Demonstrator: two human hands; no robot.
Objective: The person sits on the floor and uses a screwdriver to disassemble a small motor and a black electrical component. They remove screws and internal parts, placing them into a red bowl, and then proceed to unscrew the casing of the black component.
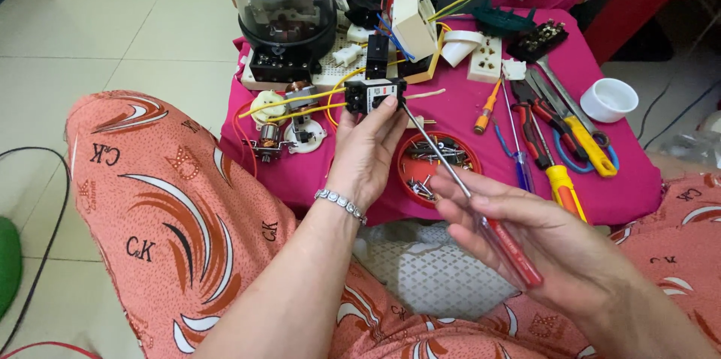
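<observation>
Nearest, the right hand [526, 235] grips a red-handled screwdriver [458, 179], its shaft angled up so the tip meets a small black switch block [373, 94]. The left hand [366, 152] pinches that block above the pink tabletop [458, 130], just left of a red screw dish [438, 164]. The step looks like driving a terminal screw; next calls for steady tip seating. Beyond the block stands an electric meter [284, 6].

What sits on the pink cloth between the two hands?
A red lid of screws, seen from the head camera, between the left hand and right hand.
</observation>
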